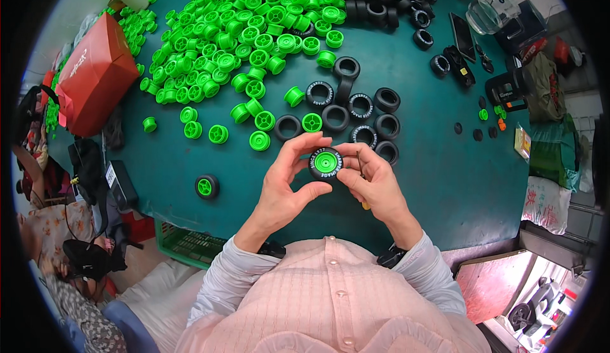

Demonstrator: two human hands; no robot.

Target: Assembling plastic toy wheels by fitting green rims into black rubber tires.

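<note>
A small toy wheel (326, 163), a green hub inside a black tyre with pale lettering, is held up in front of my chest. My left hand (289, 176) steadies it from the left, its fingers curved behind the tyre and the thumb stretched below. At the other side my right hand (375, 186) pinches the tyre's edge. A thin dark tool with a yellow end (365, 205) also lies in my right hand, mostly hidden by the fingers. Just beyond are loose black tyres (335, 118) and a green hub (312, 122). One fitted wheel (206, 187) lies to the left.
A big heap of green hubs (222, 54) covers the far middle of the green table (445, 181). Black tyres (378, 3) pile up behind it. A red bag (95, 76) stands left; a phone (462, 36) and glass jug (492, 13) are far right.
</note>
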